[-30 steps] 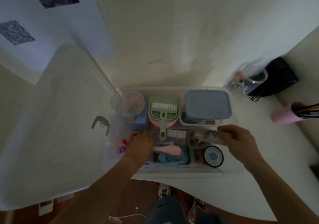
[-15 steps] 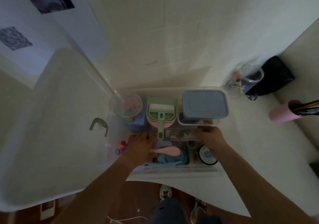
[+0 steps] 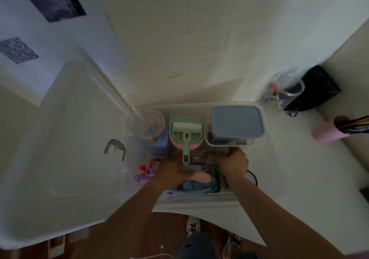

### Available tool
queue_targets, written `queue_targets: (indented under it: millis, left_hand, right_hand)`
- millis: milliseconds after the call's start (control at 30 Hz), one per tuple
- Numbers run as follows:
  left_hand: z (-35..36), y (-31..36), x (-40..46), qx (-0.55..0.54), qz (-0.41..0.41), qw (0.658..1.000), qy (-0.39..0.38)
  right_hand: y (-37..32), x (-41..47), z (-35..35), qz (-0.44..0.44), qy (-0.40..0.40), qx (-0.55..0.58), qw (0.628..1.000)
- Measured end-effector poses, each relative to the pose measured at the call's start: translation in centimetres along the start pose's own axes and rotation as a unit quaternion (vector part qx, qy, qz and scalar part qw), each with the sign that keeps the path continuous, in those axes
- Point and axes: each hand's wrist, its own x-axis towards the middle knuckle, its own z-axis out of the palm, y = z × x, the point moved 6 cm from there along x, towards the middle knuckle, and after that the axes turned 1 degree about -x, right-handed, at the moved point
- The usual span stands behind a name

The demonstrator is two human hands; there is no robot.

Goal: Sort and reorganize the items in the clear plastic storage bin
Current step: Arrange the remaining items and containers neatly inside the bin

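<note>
The clear plastic storage bin (image 3: pixel 199 200) stands on a white table. Along its back sit a round clear cup of coloured bits (image 3: pixel 148 124), a green dustpan with brush (image 3: pixel 186 133) on a pink bowl, and a blue-lidded container (image 3: pixel 236 124). My left hand (image 3: pixel 171 174) and my right hand (image 3: pixel 233 162) are both down inside the bin, gripping the two ends of a small clear box (image 3: pixel 203 156) just in front of the dustpan handle. Below them lie a pink piece (image 3: pixel 201 177) and a teal item (image 3: pixel 199 187). My right wrist hides most of a round dial (image 3: pixel 253 179).
The bin's open lid (image 3: pixel 69 139) with a grey latch (image 3: pixel 114 149) lies to the left. Red, pink and purple clips (image 3: pixel 145 173) sit at the bin's left end. A clear jar (image 3: pixel 289 88), a black object (image 3: pixel 319 88) and a pink pencil cup (image 3: pixel 329 132) stand to the right.
My right hand has carried the small clear box leftward from the bin's right side to its middle. My left hand has closed on the box's other end.
</note>
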Motion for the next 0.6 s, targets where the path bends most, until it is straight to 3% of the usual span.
queue_targets:
  millis: [267, 433, 600]
  left_hand:
    - [1.4, -0.2, 1.1, 0.174, 0.031, 0.984, 0.000]
    - [0.5, 0.4, -0.2, 0.158, 0.022, 0.987, -0.002]
    - [-2.0, 0.5, -2.8, 0.101, 0.071, 0.988, 0.089]
  right_hand:
    - [-0.1, 0.0, 1.3, -0.028, -0.010, -0.075, 0.997]
    - [-0.2, -0.3, 0.6, -0.045, -0.020, -0.071, 0.996]
    - [-0.3, -1.8, -4.0, -0.093, -0.027, -0.038, 0.995]
